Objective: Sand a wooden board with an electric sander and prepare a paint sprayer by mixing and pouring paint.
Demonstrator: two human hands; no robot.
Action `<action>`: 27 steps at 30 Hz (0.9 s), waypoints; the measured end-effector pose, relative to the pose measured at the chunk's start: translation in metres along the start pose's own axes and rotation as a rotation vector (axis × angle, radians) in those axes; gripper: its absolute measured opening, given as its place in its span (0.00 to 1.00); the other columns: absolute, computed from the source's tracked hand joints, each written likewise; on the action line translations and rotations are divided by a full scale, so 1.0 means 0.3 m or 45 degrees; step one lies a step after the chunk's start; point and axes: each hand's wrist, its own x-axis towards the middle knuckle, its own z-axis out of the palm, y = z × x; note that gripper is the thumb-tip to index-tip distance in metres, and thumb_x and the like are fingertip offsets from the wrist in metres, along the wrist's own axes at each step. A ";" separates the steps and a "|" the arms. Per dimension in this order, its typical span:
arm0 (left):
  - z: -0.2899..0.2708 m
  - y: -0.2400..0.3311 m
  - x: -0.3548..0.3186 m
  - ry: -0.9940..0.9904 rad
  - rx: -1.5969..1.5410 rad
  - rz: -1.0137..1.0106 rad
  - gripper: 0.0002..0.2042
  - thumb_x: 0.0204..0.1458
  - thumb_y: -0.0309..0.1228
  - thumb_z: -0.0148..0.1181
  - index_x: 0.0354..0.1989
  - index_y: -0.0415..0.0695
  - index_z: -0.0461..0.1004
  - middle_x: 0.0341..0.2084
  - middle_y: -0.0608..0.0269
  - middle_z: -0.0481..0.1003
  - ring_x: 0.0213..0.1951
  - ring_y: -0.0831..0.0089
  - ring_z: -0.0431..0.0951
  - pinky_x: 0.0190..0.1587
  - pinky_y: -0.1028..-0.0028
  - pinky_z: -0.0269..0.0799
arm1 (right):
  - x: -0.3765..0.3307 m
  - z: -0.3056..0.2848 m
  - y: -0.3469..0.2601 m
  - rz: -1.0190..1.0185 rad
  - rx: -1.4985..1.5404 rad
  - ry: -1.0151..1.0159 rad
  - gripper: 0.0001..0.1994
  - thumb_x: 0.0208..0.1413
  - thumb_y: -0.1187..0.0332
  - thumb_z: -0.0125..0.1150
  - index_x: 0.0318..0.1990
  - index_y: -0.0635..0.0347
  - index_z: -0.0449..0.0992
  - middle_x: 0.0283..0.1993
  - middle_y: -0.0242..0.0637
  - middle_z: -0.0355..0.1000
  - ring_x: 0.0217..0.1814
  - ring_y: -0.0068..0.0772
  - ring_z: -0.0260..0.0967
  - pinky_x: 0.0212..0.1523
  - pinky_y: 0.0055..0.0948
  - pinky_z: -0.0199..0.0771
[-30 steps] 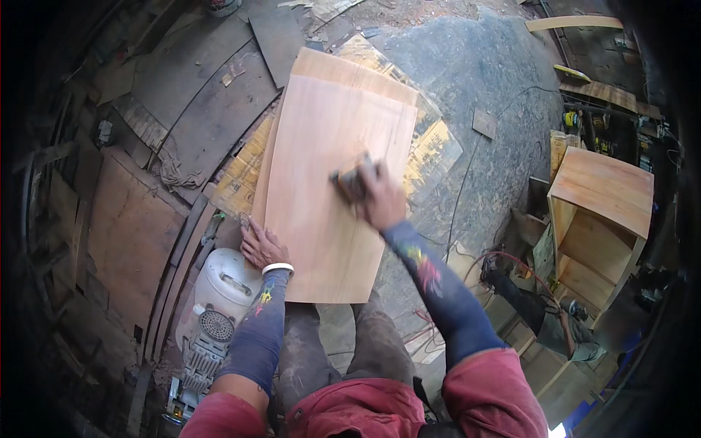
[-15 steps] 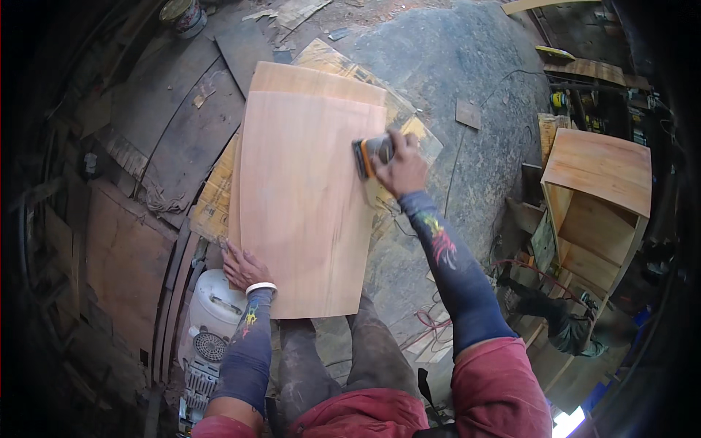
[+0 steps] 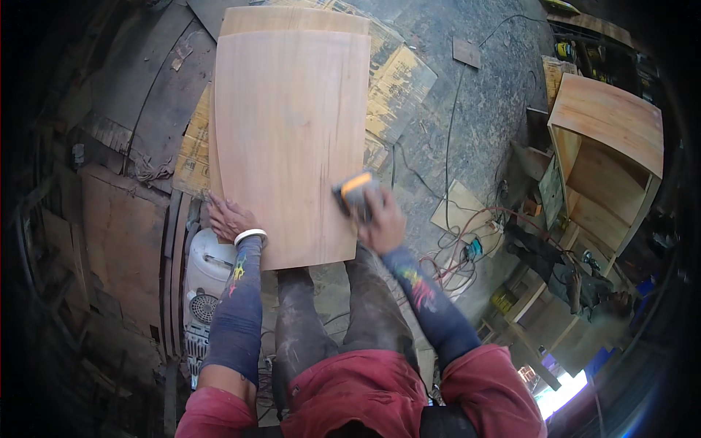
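**A hand holds a sander on the right edge of a big wood board**

The sander (image 3: 355,191), gray with an orange stripe, is on the top board (image 3: 292,146). It sits at the board's right edge, above the bottom right corner, and pokes out a little past the edge. The right hand (image 3: 381,225) holds it from the right side. Its fingers are bent around the sander, but they are blurry, so I cannot tell how close together they are.

The left hand (image 3: 232,220) rests at the board's left edge, above the bottom left corner. Its fingers are spread a little and reach out past the edge. A white band (image 3: 252,235) goes around that wrist.

Under the top board is another board (image 3: 292,18), which peeks out along the top edge. Below both is a yellow printed sheet (image 3: 405,84), showing past their right and left edges. A white machine (image 3: 208,263) stands near the left hand. Far to the right are a wooden cabinet (image 3: 606,98) and another person (image 3: 566,281).
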 end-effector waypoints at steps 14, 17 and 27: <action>-0.028 -0.016 0.016 -0.080 -0.041 0.035 0.30 0.67 0.42 0.46 0.77 0.50 0.58 0.68 0.39 0.63 0.59 0.43 0.69 0.63 0.48 0.61 | 0.999 0.020 -0.159 0.035 -0.206 0.116 0.33 0.48 0.50 0.74 0.61 0.46 0.71 0.53 0.48 0.72 0.46 0.58 0.78 0.42 0.52 0.82; -0.032 -0.015 0.023 -0.078 -0.047 0.027 0.30 0.67 0.43 0.46 0.76 0.49 0.58 0.68 0.38 0.63 0.60 0.41 0.68 0.65 0.46 0.60 | 1.262 0.086 -0.354 -0.129 -0.210 0.225 0.33 0.47 0.52 0.74 0.61 0.46 0.70 0.53 0.48 0.72 0.46 0.59 0.78 0.44 0.53 0.82; -0.082 -0.025 0.026 -0.109 -0.095 -0.024 0.29 0.66 0.42 0.51 0.75 0.50 0.60 0.67 0.39 0.64 0.59 0.42 0.68 0.68 0.44 0.57 | 1.363 0.261 -0.811 -0.471 -0.218 -0.054 0.21 0.55 0.54 0.66 0.54 0.46 0.74 0.49 0.53 0.71 0.43 0.60 0.79 0.44 0.55 0.80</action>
